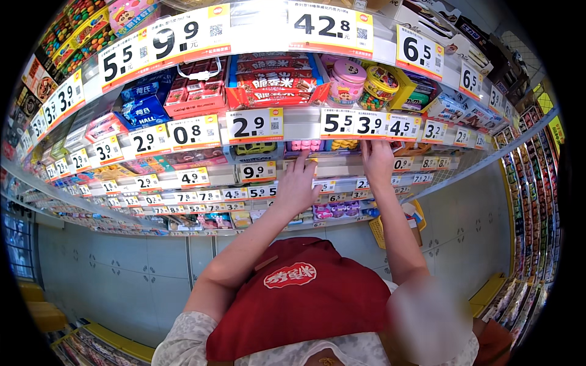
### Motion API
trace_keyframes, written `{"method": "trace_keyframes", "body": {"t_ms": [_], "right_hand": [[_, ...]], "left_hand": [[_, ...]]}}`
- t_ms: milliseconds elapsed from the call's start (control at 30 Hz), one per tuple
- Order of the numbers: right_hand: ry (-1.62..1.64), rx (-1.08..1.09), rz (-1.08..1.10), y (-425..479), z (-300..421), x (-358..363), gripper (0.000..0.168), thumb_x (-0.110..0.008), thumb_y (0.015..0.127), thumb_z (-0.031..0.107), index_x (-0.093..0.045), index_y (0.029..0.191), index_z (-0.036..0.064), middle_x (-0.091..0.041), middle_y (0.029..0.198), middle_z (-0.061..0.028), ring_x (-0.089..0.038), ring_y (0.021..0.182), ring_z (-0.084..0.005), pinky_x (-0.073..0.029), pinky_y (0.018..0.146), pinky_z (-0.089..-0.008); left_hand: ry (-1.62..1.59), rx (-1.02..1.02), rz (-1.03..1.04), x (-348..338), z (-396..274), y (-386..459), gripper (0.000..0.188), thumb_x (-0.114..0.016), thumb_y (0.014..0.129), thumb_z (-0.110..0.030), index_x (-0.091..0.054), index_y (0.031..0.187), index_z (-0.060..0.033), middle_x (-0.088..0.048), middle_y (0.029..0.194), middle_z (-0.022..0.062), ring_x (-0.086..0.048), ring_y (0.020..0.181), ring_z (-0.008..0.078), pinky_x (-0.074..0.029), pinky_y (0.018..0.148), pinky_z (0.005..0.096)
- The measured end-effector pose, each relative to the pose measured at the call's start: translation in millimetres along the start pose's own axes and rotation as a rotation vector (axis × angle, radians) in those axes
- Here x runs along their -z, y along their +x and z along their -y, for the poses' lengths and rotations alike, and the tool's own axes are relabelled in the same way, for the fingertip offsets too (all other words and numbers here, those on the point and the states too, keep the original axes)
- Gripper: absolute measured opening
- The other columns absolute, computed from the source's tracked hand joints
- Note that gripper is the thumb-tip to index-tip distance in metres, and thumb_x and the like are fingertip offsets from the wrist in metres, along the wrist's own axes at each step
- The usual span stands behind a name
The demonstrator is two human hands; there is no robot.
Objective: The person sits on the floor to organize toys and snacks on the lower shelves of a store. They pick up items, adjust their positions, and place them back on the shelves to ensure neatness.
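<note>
My left hand [297, 183] reaches up to a shelf, its fingertips at the front edge of a display box holding pink items [306, 145]. Its fingers are slightly apart, with nothing visible in the grasp. Just to the right, yellow items [344, 144] show in the same row. Beside them is my right hand [379, 162], its fingertips partly hidden under the price strip above. Whether those fingers grip the box's side cannot be made out. A toy car package [254, 149] lies left of the pink items.
The shelf above overhangs both hands and carries a box of red-wrapped bars [279, 80], a pink jar [347, 82] and a yellow-lidded candy jar [380, 87]. A yellow basket [377, 232] stands on the tiled floor [119, 274]. Another stocked rack [533, 201] rises at right.
</note>
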State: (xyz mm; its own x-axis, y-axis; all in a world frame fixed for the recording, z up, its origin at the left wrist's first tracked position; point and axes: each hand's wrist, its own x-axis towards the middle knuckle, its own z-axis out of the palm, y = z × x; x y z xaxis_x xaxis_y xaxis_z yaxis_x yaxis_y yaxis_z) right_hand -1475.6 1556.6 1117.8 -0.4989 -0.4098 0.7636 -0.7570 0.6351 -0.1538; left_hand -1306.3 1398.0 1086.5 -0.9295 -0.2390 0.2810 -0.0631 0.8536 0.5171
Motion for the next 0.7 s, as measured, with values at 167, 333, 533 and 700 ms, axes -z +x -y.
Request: {"method": "trace_keyframes", "body": {"t_ms": [167, 333, 533, 700], "right_hand": [[-0.087, -0.141, 0.089, 10, 9, 0, 0.018, -0.069, 0.083, 0.014, -0.066, 0.093, -0.001, -0.065, 0.087, -0.0213, -0.064, 0.08, -0.039, -0.053, 0.071, -0.047], [0.026, -0.18, 0.133, 3, -1, -7, 0.018, -0.066, 0.086, 0.015, -0.065, 0.094, -0.002, -0.064, 0.084, -0.0235, -0.062, 0.077, -0.0418, -0.051, 0.07, -0.0492], [-0.059, -0.095, 0.156, 10, 4, -2, 0.015, -0.063, 0.087, 0.012, -0.063, 0.094, -0.001, -0.064, 0.083, -0.024, -0.062, 0.077, -0.0422, -0.051, 0.07, -0.0506], [-0.003, -0.154, 0.166, 6, 9, 0, 0.017, -0.062, 0.088, 0.011, -0.06, 0.1, -0.002, -0.063, 0.088, -0.0247, -0.062, 0.081, -0.0423, -0.051, 0.072, -0.0518]], "left_hand": [[-0.012, 0.009, -0.003, 4, 4, 2, 0.054, -0.076, 0.076, -0.025, -0.056, 0.121, -0.0037, -0.041, 0.142, 0.0168, -0.049, 0.118, 0.0378, -0.048, 0.095, 0.0467], [-0.024, 0.016, 0.014, 6, 4, 4, 0.052, -0.075, 0.076, -0.025, -0.057, 0.119, -0.0035, -0.042, 0.14, 0.0143, -0.049, 0.118, 0.0372, -0.049, 0.095, 0.0471], [-0.015, 0.016, 0.011, 4, 7, 4, 0.049, -0.075, 0.077, -0.026, -0.058, 0.117, -0.0037, -0.041, 0.141, 0.0138, -0.049, 0.12, 0.0371, -0.049, 0.095, 0.0473], [-0.021, 0.013, 0.016, 4, 7, 4, 0.049, -0.075, 0.077, -0.025, -0.058, 0.117, -0.0033, -0.041, 0.141, 0.0134, -0.05, 0.12, 0.037, -0.049, 0.094, 0.0468]]}}
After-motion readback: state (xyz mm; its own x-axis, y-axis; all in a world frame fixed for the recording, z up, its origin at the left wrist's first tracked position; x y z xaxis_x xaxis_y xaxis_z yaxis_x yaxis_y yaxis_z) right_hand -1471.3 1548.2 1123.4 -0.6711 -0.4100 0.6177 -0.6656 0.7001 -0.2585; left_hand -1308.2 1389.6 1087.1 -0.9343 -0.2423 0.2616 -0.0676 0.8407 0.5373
